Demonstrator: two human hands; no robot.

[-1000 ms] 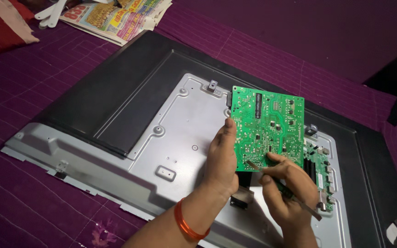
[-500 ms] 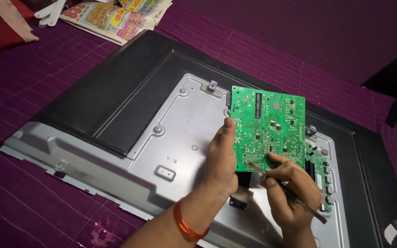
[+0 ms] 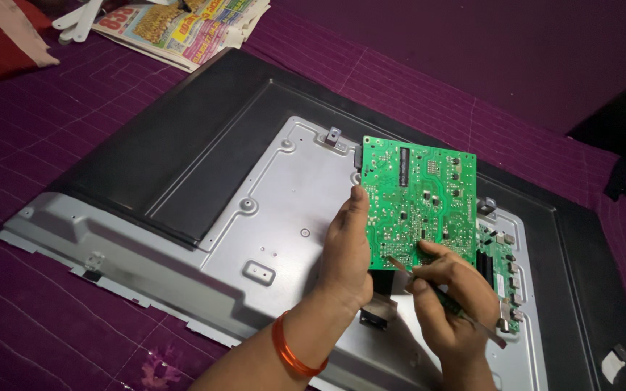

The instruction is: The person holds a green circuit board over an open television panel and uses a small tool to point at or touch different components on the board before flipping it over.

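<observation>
- A purple cloth [image 3: 74,145] covered the surface under everything.
- A black panel [image 3: 182,152] lay flat on it, a grey metal plate [image 3: 277,217] across its near half.
- Papers [image 3: 182,25] lay well beyond the plate's far left corner.
- A green board [image 3: 429,195] stood tilted above the plate's right part.
- The left hand [image 3: 345,253], fingers closed, gripped the board's left edge.
- The right hand [image 3: 451,297], fingers pinched narrow, held a thin tool [image 3: 400,266], its tip touching the board's lower edge.
- An orange band [image 3: 291,355] circled the left wrist.
</observation>
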